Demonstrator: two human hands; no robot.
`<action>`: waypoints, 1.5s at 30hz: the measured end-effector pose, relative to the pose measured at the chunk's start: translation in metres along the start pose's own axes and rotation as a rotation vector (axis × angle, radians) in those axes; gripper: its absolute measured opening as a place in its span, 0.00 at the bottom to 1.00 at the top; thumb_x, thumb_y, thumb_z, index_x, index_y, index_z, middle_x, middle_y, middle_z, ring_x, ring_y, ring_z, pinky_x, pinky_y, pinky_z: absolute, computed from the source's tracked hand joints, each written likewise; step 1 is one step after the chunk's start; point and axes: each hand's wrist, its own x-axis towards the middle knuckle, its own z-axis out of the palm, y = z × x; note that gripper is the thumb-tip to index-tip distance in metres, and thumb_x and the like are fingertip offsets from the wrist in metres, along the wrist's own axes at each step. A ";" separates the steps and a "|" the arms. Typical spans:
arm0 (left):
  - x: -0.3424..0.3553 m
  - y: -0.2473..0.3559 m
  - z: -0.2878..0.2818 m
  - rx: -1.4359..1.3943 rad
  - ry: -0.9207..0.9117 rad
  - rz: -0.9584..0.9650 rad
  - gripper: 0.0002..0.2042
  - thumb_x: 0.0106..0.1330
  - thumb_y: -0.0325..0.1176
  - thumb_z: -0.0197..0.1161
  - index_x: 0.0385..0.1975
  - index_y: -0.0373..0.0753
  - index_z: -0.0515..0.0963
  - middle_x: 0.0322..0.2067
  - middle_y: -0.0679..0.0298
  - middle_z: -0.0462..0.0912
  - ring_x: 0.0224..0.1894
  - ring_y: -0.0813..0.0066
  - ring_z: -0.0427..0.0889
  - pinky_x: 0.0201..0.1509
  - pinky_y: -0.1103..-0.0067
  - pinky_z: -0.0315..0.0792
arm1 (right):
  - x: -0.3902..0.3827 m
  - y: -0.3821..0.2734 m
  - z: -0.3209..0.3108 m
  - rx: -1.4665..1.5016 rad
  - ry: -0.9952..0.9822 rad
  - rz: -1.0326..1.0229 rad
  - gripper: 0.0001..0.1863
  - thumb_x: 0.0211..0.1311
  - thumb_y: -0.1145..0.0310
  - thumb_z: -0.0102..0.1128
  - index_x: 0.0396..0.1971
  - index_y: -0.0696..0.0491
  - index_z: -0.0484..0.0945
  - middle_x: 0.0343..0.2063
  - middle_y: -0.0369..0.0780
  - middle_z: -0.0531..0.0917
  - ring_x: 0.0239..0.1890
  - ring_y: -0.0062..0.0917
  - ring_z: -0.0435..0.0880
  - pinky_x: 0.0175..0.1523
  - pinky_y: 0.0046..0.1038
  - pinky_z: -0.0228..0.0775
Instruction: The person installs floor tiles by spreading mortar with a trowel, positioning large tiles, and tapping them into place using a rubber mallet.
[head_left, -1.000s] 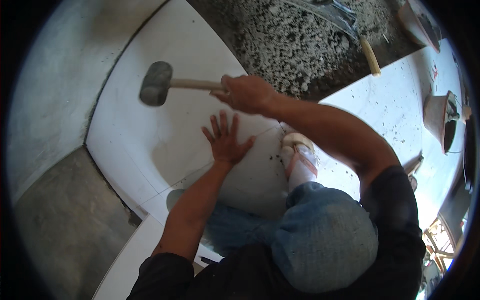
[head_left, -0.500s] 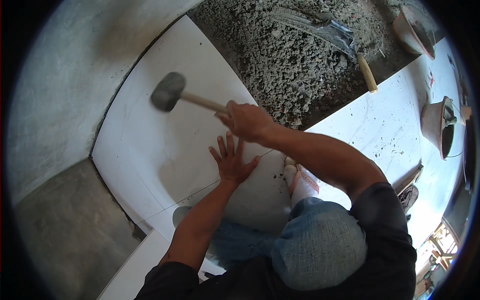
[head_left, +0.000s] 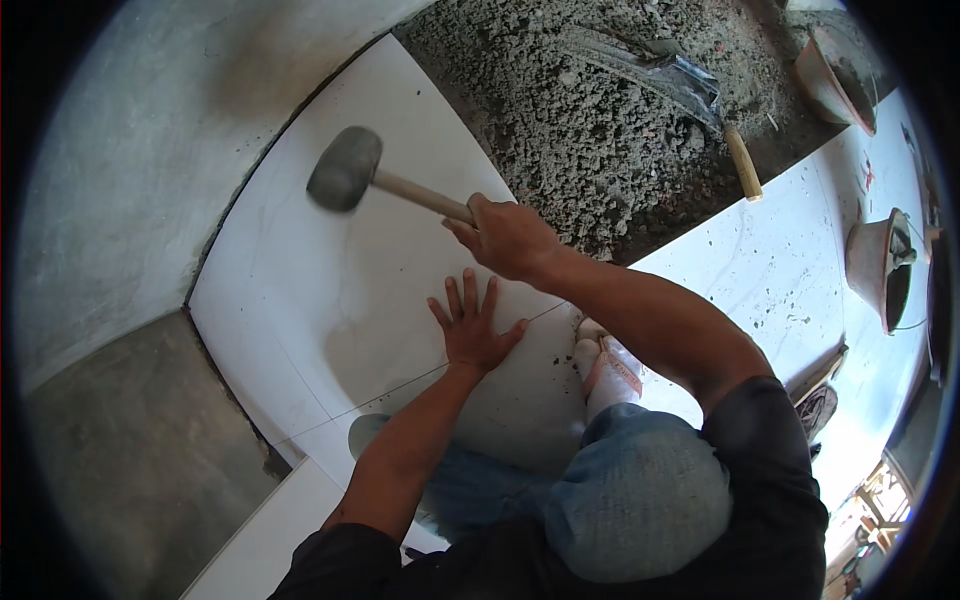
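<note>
My right hand (head_left: 513, 240) is closed round the wooden handle of a rubber mallet (head_left: 346, 168). The mallet's dark head hangs over a large white floor tile (head_left: 290, 260), left of the hand; whether it touches the tile I cannot tell. My left hand (head_left: 475, 330) lies flat with fingers spread, holding nothing. It rests on the white tiles just beyond a thin joint line, below the right hand.
Grey crumbly mortar (head_left: 560, 140) borders the tile's far right edge. A trowel (head_left: 742, 165) with a wooden handle lies on it. Two buckets (head_left: 825, 85) (head_left: 868, 262) stand at the right. A plastered wall (head_left: 120, 180) rises along the left.
The mallet head has shifted slightly up and to the right, with my right hand still on its handle. My left hand stays flat on the tile. The whole view has moved a little.
</note>
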 end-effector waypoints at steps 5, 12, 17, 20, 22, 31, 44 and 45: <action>0.002 -0.001 -0.001 -0.003 0.007 0.015 0.42 0.55 0.64 0.58 0.66 0.45 0.60 0.71 0.51 0.42 0.72 0.44 0.33 0.64 0.38 0.28 | 0.013 0.014 -0.001 -0.148 -0.092 0.010 0.27 0.68 0.45 0.44 0.38 0.59 0.71 0.27 0.50 0.83 0.33 0.45 0.85 0.39 0.43 0.77; 0.000 0.002 -0.003 -0.007 -0.013 0.001 0.42 0.54 0.64 0.58 0.66 0.45 0.61 0.70 0.50 0.43 0.72 0.44 0.33 0.65 0.39 0.26 | 0.031 0.020 -0.004 -0.097 -0.007 -0.002 0.28 0.68 0.44 0.45 0.37 0.59 0.71 0.24 0.52 0.82 0.29 0.47 0.83 0.38 0.46 0.75; 0.001 0.002 -0.004 -0.009 -0.002 0.011 0.42 0.53 0.63 0.59 0.66 0.45 0.61 0.70 0.50 0.43 0.72 0.44 0.33 0.65 0.39 0.27 | 0.039 0.033 -0.018 -0.191 0.023 -0.104 0.29 0.69 0.44 0.43 0.37 0.60 0.72 0.24 0.54 0.81 0.30 0.50 0.83 0.38 0.46 0.74; 0.003 0.002 -0.006 -0.016 -0.033 -0.012 0.42 0.53 0.63 0.59 0.65 0.44 0.62 0.70 0.51 0.44 0.72 0.44 0.34 0.65 0.38 0.28 | 0.056 0.006 -0.016 -0.092 -0.019 0.076 0.29 0.68 0.43 0.42 0.37 0.58 0.75 0.25 0.50 0.83 0.32 0.46 0.84 0.39 0.44 0.76; 0.002 -0.002 -0.003 -0.003 -0.012 -0.010 0.42 0.53 0.63 0.60 0.65 0.44 0.62 0.70 0.50 0.44 0.72 0.43 0.34 0.65 0.38 0.28 | 0.053 -0.010 -0.018 -0.065 0.035 0.012 0.30 0.68 0.42 0.43 0.39 0.58 0.75 0.25 0.49 0.83 0.30 0.44 0.85 0.38 0.43 0.76; -0.002 0.001 -0.002 -0.006 0.014 0.021 0.42 0.54 0.64 0.59 0.65 0.44 0.62 0.70 0.50 0.44 0.72 0.43 0.35 0.64 0.38 0.28 | 0.080 0.030 -0.021 -0.125 0.028 0.074 0.31 0.68 0.42 0.43 0.38 0.60 0.76 0.26 0.48 0.83 0.33 0.43 0.85 0.41 0.42 0.77; 0.002 0.000 -0.009 -0.088 -0.045 -0.031 0.42 0.55 0.66 0.55 0.68 0.51 0.57 0.71 0.53 0.42 0.72 0.44 0.35 0.66 0.38 0.27 | 0.087 0.016 -0.011 -0.019 0.043 -0.107 0.30 0.69 0.45 0.44 0.36 0.62 0.76 0.25 0.53 0.81 0.32 0.52 0.82 0.40 0.46 0.73; 0.004 0.002 -0.011 -0.077 -0.024 -0.085 0.42 0.55 0.66 0.55 0.68 0.51 0.57 0.71 0.53 0.42 0.72 0.44 0.35 0.66 0.38 0.27 | 0.090 0.030 -0.016 -0.137 -0.004 -0.012 0.28 0.69 0.47 0.45 0.36 0.62 0.76 0.25 0.54 0.81 0.32 0.52 0.81 0.40 0.45 0.73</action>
